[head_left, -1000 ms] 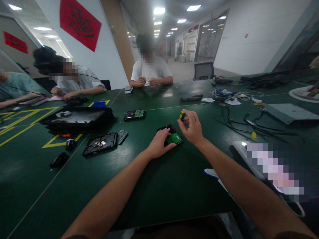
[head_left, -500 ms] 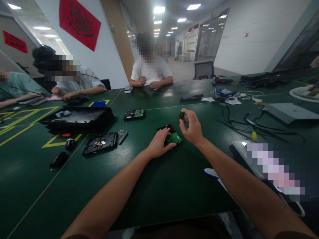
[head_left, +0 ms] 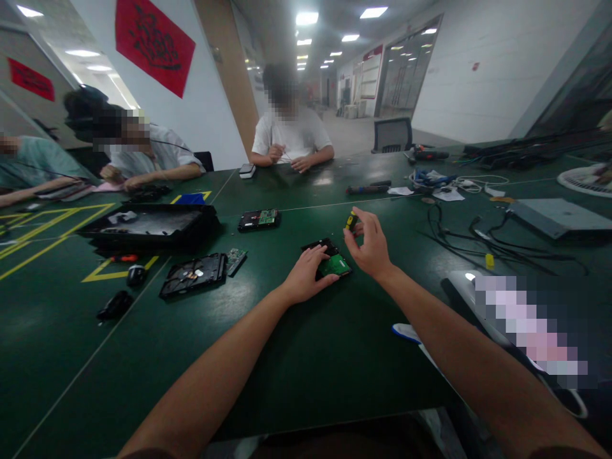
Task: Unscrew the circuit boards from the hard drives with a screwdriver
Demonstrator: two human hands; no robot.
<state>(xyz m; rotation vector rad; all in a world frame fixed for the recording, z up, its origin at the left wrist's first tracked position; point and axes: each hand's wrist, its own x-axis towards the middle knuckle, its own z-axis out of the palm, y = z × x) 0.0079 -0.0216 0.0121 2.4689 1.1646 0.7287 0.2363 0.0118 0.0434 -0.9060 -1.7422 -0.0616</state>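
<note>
A hard drive (head_left: 338, 264) with a green circuit board lies on the table in front of me. My left hand (head_left: 310, 275) spans its left side, fingers over the top and thumb along the near edge, gripping it against the table. My right hand (head_left: 367, 245) is closed in a pinch just right of and above the drive. Between its fingertips is a short yellow-and-black screwdriver (head_left: 350, 220), held by the handle; its shaft is not distinguishable. Left of my hands lie an opened hard drive (head_left: 194, 275) and a small loose circuit board (head_left: 235, 260).
Another hard drive (head_left: 259, 219) lies farther back. A black tray (head_left: 157, 223) stands at left, near a computer mouse (head_left: 136, 275). At right are black cables (head_left: 459, 236), a grey metal box (head_left: 559, 215) and a laptop-like device (head_left: 461, 287). People sit across the table.
The screwdriver has turned between my right fingertips, so more of its yellow side shows. My left hand and the drive under it have kept their place.
</note>
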